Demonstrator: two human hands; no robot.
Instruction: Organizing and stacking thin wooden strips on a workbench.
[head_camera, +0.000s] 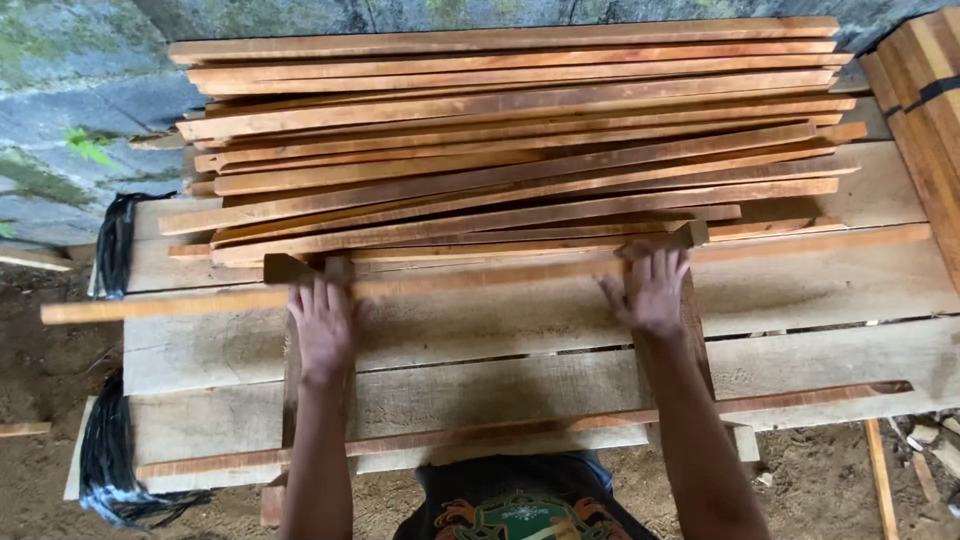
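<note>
1. Head view looks straight down on a plank bench (820, 290); along its near edge a thin reddish strip (520, 428) lies alone, apart from the rest.
2. Both hands lie palm-down, fingers spread, on one long wooden slat (480, 278) that runs across the bench's middle. The left hand (322, 328) presses near its left third, the right hand (652, 288) near its right third, so the load seems shared and the slat stays level.
3. Under the slat two dark cross blocks (692, 310) seem to prop it off the planks.
4. Beyond, toward the far edge, a loose stack of slats (520, 140) lies fanned, ends uneven.
5. Black strapping (110, 245) hangs off the left edge.
</note>
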